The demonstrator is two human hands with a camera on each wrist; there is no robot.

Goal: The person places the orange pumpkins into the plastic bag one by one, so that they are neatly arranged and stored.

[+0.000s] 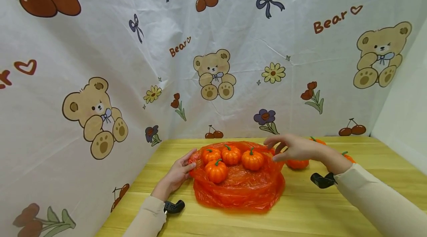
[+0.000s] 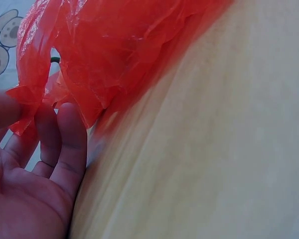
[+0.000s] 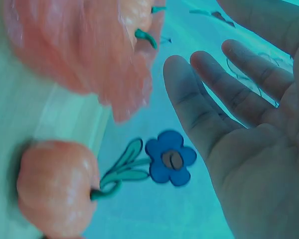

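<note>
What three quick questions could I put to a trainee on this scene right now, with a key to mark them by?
1. How many pumpkins show inside the red bag in the head view?
2. True or false: the right hand is gripping a pumpkin.
3. What does the left hand hold? A) a pumpkin; B) the red bag; C) nothing.

Key:
1. Four.
2. False; the right-wrist view shows its fingers extended and nothing in its palm.
3. B; the left-wrist view shows its fingers pinching the plastic.
</note>
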